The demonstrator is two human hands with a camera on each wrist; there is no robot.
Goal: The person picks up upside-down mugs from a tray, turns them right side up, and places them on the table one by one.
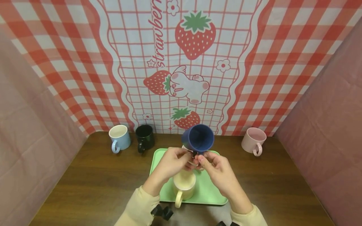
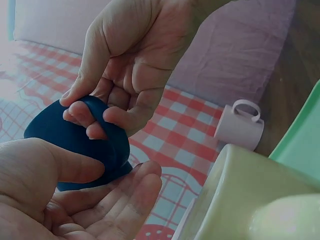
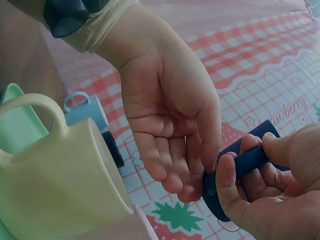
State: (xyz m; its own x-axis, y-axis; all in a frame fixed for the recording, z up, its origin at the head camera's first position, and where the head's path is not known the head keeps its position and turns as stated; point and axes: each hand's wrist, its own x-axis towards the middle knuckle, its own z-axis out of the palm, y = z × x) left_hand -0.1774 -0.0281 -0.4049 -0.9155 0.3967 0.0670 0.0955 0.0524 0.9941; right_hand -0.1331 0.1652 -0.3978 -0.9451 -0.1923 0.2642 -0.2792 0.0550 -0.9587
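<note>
A dark blue mug [image 1: 198,138] is held tilted in the air above a green tray [image 1: 209,191], its mouth facing the camera. My right hand [image 1: 216,166] pinches its handle [image 3: 250,157] between thumb and curled fingers. My left hand [image 1: 173,161] touches the mug's underside with nearly straight fingers [image 3: 175,165], thumb laid against its side [image 2: 75,167]. A pale yellow mug [image 1: 184,183] stands upright on the tray just below both hands, handle toward me.
Along the back edge of the brown table stand a light blue mug [image 1: 120,138], a black mug [image 1: 145,137] and, far right, a pink mug [image 1: 254,141]. A strawberry-print cloth hangs behind; pink cloth walls close both sides.
</note>
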